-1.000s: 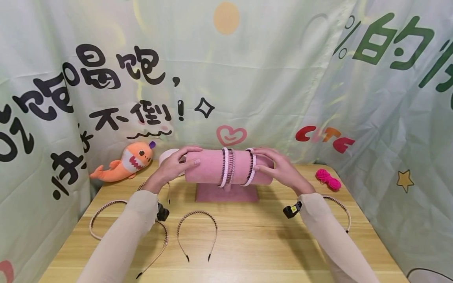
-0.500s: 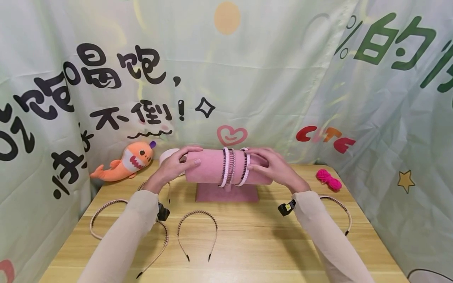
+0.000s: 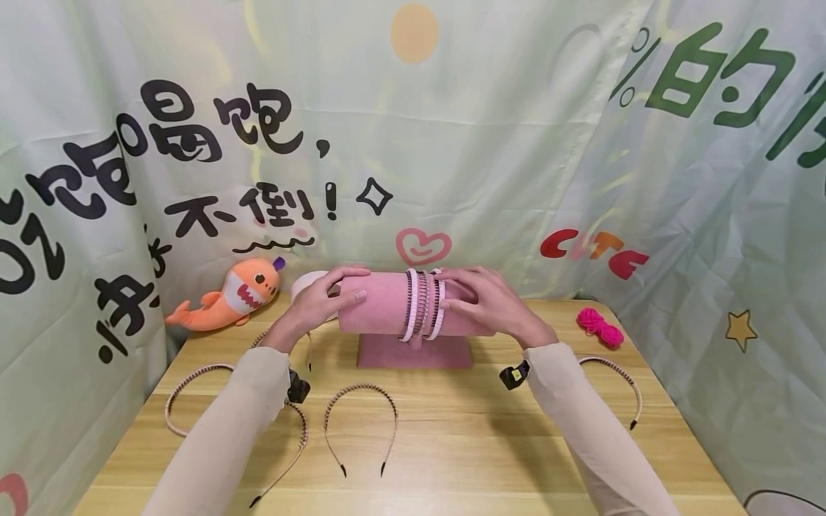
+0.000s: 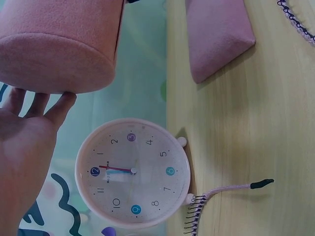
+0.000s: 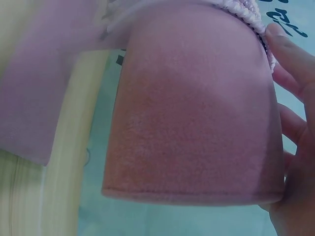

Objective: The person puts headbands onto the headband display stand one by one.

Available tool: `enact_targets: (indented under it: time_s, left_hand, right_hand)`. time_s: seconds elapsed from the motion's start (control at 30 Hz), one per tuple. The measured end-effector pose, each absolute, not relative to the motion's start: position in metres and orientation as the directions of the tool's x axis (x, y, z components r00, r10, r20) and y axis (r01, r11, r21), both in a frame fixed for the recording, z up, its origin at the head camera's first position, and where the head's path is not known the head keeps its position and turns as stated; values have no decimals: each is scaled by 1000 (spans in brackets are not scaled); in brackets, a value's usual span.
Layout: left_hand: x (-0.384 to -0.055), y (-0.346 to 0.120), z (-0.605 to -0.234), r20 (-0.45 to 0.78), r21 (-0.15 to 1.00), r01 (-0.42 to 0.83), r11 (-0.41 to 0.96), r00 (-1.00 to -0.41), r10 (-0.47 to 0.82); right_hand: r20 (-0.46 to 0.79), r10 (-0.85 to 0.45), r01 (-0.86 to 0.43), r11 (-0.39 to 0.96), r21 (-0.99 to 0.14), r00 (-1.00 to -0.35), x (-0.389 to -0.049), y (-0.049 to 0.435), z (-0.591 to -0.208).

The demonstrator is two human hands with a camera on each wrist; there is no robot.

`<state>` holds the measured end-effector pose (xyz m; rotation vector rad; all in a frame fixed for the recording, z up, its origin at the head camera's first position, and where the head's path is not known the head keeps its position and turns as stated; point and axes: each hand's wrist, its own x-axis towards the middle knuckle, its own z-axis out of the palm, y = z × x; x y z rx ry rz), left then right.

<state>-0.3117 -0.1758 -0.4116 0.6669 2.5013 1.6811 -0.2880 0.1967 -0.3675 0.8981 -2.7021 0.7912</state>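
A pink velvety headband display stand (image 3: 371, 304) has a horizontal roll above a flat base (image 3: 387, 356). My left hand (image 3: 315, 304) holds the roll's left end, thumb in front and fingers over the top; in the left wrist view, fingertips (image 4: 61, 105) meet its end rim. Around the roll's middle sit a white headband (image 3: 409, 315) and a thinner brownish one (image 3: 423, 304). Just right of them my right hand (image 3: 493, 304) grips another white headband (image 3: 437, 319) with thumb and forefinger. In the right wrist view this braided headband (image 5: 241, 10) shows near the thumb.
Several thin headbands lie on the wooden table (image 3: 464, 444), one (image 3: 359, 388) in front of the stand and one (image 3: 629, 383) at the right. A round clock (image 4: 130, 196) and an orange plush shark (image 3: 248, 294) stand back left. Pink yarn (image 3: 599, 328) lies back right.
My right hand has slid leftward along the roll, bringing the white headband close against the two at the middle. The left hand has stayed at the roll's left end.
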Motion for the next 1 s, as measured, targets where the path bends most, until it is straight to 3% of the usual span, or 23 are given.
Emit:
enact_targets:
  time_s: [0.83,1.0]
  left_hand:
    - [-312,-176,-412,170,905,294,308,-912,373]
    - [-311,-175,-411,167,900,294,323,-915,367]
  right_hand:
    - [332,-523,-619,692,-372,-785,-287,188,-366]
    - [361,-518,-631,650,-423,-776,-286,192,-366]
